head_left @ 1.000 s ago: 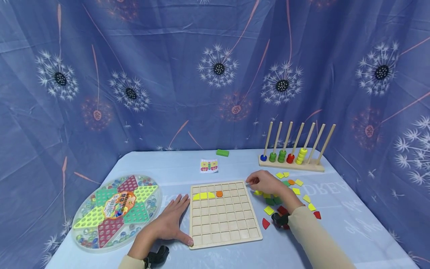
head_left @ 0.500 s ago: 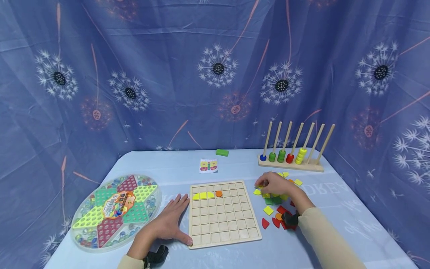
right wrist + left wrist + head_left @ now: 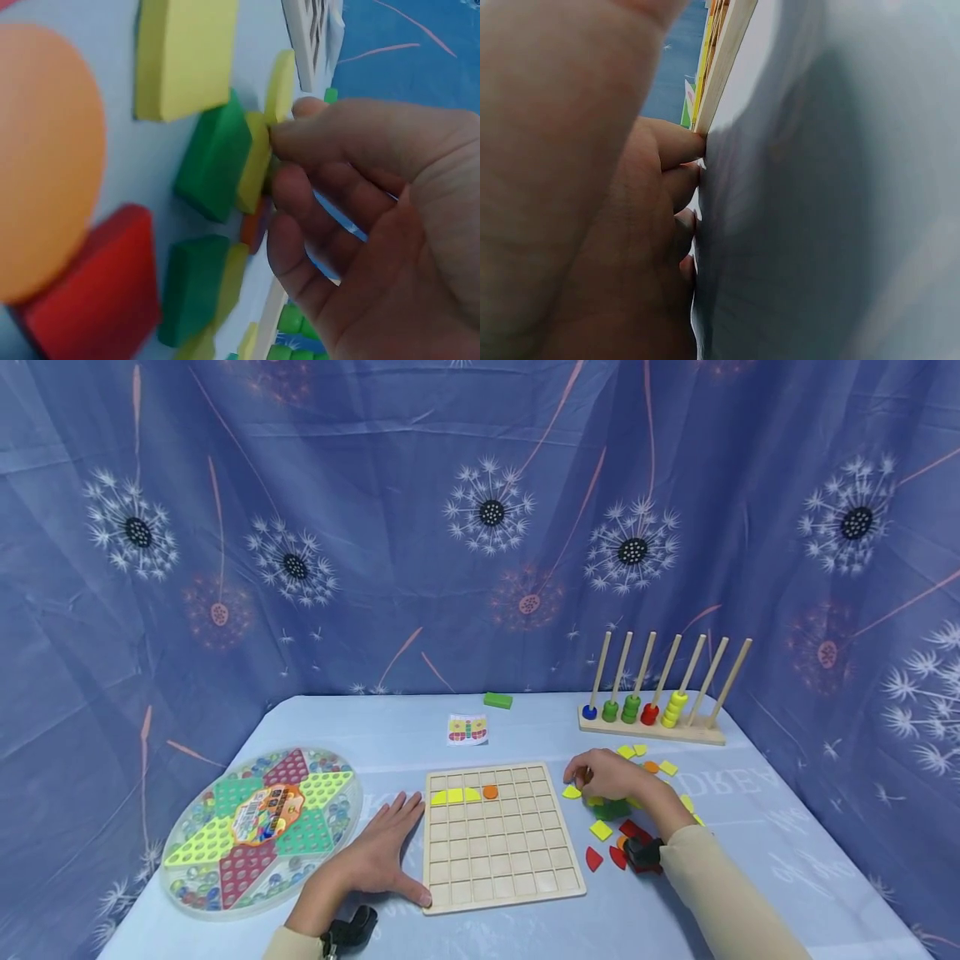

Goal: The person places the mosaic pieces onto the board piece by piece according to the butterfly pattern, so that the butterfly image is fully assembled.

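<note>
My left hand lies spread on the cloth, its thumb touching the lower left corner of the wooden grid board. Yellow tiles and an orange round tile sit in the board's upper rows. Just right of the board, my right hand pinches a yellow quarter-circle tile at its edge, with thumb and fingertips curled. The right wrist view shows this yellow tile at the thumb tip. Green tiles and a red tile lie close by.
Loose tiles, such as a red one and a yellow one, spread around the right hand. A peg rack with coloured rings stands behind. A marble game board lies left; a butterfly pattern card and green block are at the back.
My right hand moved right from the board's edge to the tiles, then slightly left, and the yellow quarter-circle tile shifted a little toward the board. My left hand stays put.
</note>
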The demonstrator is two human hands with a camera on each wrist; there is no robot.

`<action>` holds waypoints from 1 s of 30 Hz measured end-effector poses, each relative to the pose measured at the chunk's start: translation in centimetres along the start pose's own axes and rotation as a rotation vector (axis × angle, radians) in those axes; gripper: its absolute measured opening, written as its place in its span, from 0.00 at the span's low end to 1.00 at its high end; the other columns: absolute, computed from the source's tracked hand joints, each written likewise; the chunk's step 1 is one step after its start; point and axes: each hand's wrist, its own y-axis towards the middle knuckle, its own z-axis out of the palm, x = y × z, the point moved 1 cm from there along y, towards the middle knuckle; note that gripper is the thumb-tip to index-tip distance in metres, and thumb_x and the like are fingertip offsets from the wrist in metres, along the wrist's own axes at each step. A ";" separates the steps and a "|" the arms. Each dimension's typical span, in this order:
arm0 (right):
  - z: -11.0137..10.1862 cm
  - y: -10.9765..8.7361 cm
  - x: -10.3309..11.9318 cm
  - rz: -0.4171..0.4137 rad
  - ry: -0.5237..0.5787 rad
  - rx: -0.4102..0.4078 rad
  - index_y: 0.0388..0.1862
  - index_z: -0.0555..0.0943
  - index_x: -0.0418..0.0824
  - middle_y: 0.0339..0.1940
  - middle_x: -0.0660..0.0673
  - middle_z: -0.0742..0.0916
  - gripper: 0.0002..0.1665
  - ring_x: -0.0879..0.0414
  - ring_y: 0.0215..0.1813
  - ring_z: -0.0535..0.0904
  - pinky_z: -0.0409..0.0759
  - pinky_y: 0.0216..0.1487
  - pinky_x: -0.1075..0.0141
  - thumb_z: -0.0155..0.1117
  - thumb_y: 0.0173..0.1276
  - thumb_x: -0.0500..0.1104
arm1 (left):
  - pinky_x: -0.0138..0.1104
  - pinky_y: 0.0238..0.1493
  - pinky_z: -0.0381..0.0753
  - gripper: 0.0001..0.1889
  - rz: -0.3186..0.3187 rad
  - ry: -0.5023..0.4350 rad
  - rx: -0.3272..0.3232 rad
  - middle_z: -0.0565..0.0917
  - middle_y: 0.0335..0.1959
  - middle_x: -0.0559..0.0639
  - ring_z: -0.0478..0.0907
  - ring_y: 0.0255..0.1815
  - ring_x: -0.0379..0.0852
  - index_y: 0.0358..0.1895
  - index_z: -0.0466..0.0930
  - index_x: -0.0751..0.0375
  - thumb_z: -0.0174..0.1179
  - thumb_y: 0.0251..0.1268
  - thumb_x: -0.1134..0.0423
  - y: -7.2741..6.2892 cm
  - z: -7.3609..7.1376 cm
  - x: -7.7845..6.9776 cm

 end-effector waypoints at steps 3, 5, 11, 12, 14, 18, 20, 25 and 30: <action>0.0 -0.1 0.0 -0.042 0.000 0.035 0.43 0.83 0.40 0.24 0.49 0.80 0.14 0.58 0.23 0.71 0.72 0.26 0.66 0.60 0.61 0.28 | 0.53 0.73 0.39 0.74 -0.002 -0.002 -0.002 0.48 0.77 0.56 0.37 0.76 0.59 0.76 0.50 0.63 0.68 0.22 0.22 -0.1 0.0 0.0; 0.0 -0.1 0.0 -0.057 -0.010 0.047 0.44 0.83 0.42 0.23 0.50 0.80 0.14 0.59 0.22 0.71 0.72 0.26 0.67 0.60 0.62 0.29 | 0.53 0.73 0.38 0.74 -0.006 -0.002 -0.003 0.48 0.77 0.56 0.37 0.76 0.59 0.76 0.50 0.63 0.69 0.22 0.22 -0.1 0.0 0.0; 0.3 0.2 0.1 -0.031 -0.024 0.046 0.42 0.84 0.47 0.24 0.50 0.82 0.15 0.56 0.26 0.74 0.75 0.28 0.64 0.67 0.60 0.30 | 0.53 0.73 0.39 0.73 -0.009 0.002 -0.009 0.48 0.77 0.56 0.38 0.76 0.59 0.76 0.51 0.63 0.68 0.22 0.22 -0.2 0.0 0.0; 0.4 0.3 0.2 -0.018 -0.017 0.045 0.42 0.84 0.48 0.25 0.49 0.81 0.15 0.55 0.27 0.74 0.76 0.29 0.63 0.68 0.59 0.31 | 0.53 0.73 0.39 0.73 -0.008 -0.002 -0.008 0.49 0.77 0.56 0.38 0.76 0.59 0.76 0.51 0.63 0.68 0.23 0.22 -0.2 0.0 0.0; 0.5 0.4 0.2 -0.012 -0.015 0.048 0.43 0.84 0.49 0.26 0.49 0.81 0.16 0.54 0.28 0.74 0.75 0.30 0.62 0.71 0.58 0.33 | 0.53 0.73 0.39 0.73 -0.008 -0.010 -0.006 0.49 0.77 0.56 0.38 0.76 0.59 0.76 0.51 0.63 0.69 0.23 0.22 -0.3 0.0 0.0; 0.9 0.7 0.2 -0.045 -0.016 0.053 0.46 0.84 0.50 0.29 0.49 0.81 0.17 0.53 0.32 0.74 0.76 0.33 0.60 0.72 0.58 0.36 | 0.53 0.73 0.40 0.73 0.005 -0.002 -0.010 0.49 0.77 0.56 0.38 0.76 0.59 0.76 0.51 0.63 0.68 0.23 0.22 -0.4 -0.2 0.1; 1.0 0.9 0.3 -0.064 -0.031 0.048 0.47 0.84 0.51 0.30 0.50 0.81 0.17 0.53 0.33 0.74 0.75 0.34 0.60 0.73 0.59 0.39 | 0.53 0.73 0.40 0.73 0.008 0.005 -0.012 0.49 0.77 0.56 0.38 0.76 0.59 0.76 0.51 0.63 0.68 0.23 0.22 -0.5 -0.3 0.1; 1.1 0.9 0.3 -0.051 -0.071 0.021 0.40 0.84 0.52 0.28 0.50 0.80 0.12 0.55 0.31 0.73 0.75 0.32 0.63 0.74 0.58 0.43 | 0.53 0.73 0.39 0.73 0.012 0.000 -0.002 0.49 0.77 0.57 0.38 0.76 0.59 0.76 0.50 0.64 0.68 0.24 0.22 -0.3 -0.3 -0.1; 0.9 0.8 0.1 -0.018 -0.072 0.009 0.38 0.83 0.51 0.30 0.51 0.80 0.12 0.54 0.34 0.73 0.75 0.34 0.63 0.75 0.56 0.39 | 0.53 0.73 0.39 0.73 -0.003 0.000 -0.003 0.48 0.77 0.57 0.38 0.76 0.59 0.76 0.51 0.64 0.69 0.23 0.22 -0.2 -0.2 -0.3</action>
